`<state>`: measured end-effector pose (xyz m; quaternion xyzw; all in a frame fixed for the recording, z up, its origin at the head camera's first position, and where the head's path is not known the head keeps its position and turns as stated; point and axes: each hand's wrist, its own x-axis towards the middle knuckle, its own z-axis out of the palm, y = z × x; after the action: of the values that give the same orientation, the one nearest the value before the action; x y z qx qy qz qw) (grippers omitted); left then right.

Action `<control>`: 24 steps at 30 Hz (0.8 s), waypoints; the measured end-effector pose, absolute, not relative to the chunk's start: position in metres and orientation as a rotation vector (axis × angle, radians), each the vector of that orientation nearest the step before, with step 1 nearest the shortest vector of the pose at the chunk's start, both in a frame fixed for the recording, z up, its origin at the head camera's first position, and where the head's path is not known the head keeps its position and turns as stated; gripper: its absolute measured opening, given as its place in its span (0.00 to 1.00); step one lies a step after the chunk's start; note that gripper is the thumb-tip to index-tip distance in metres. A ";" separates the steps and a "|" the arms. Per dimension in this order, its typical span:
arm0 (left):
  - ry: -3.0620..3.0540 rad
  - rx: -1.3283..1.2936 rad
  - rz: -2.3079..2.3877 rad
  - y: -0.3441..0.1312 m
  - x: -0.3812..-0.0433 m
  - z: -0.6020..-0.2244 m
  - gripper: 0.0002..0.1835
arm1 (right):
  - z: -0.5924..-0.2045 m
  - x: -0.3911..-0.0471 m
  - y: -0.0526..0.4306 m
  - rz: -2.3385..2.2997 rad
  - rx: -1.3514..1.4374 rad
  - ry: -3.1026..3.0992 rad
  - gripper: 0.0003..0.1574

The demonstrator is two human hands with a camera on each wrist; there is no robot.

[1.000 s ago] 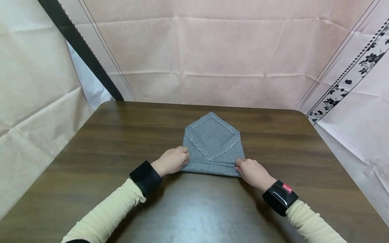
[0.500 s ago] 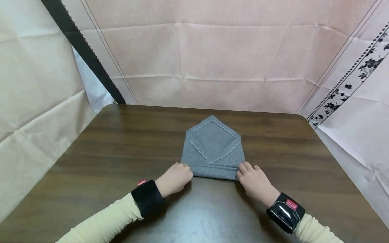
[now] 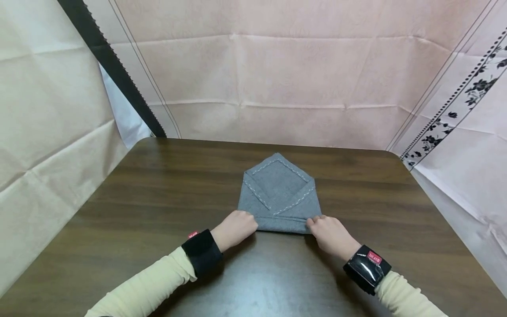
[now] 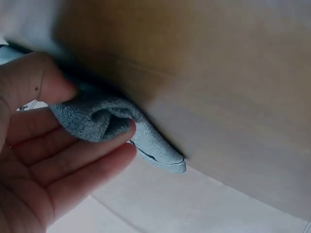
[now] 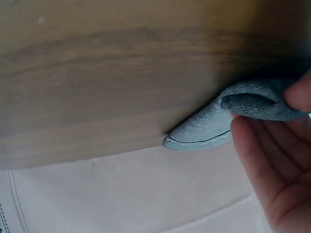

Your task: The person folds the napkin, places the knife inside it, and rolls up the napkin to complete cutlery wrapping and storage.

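Note:
A grey-blue folded cloth [image 3: 280, 189] with white dashed stitching lies on the table, its pointed end away from me and its near edge rolled over in a band. My left hand [image 3: 236, 230] pinches the left end of that band; in the left wrist view the thumb [image 4: 46, 80] and fingers hold the rolled cloth [image 4: 92, 119] between them. At the right end, my right hand [image 3: 332, 235] pinches the band the same way. The right wrist view shows the curled fold [image 5: 257, 102] between thumb and fingers [image 5: 255, 160].
The brown wood-grain table [image 3: 190, 176] has rounded far corners. Creased pale sheets [image 3: 297, 75] hang behind it and at both sides, one with a black strip [image 3: 119, 75] and one with a floral border [image 3: 451, 114]. Black bands [image 3: 203, 253] wrap both wrists.
My left hand has shifted down and slightly right along the near edge, and its grip now covers the left corner. The right hand briefly re-placed its fingers at the right corner. The view tilted slightly.

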<state>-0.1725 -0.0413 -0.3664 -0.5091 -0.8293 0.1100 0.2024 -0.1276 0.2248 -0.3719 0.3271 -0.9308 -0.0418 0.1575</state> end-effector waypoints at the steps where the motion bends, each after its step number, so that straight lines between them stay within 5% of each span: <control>1: -2.327 -1.420 0.293 -0.043 -0.172 -0.367 0.13 | -0.371 -0.127 0.226 -0.094 0.928 -2.676 0.10; 15: -2.700 -1.512 -0.264 -0.067 -0.177 -0.360 0.03 | -0.366 -0.111 0.239 0.334 0.814 -2.819 0.13; 24: -2.818 -1.568 -0.650 -0.076 -0.180 -0.356 0.13 | -0.366 -0.117 0.250 0.662 0.817 -2.813 0.19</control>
<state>-0.1797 -0.0763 -0.3561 -0.4754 -0.8542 -0.1971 -0.0740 -0.1170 0.2500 -0.3662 0.2714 -0.9345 0.2198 0.0690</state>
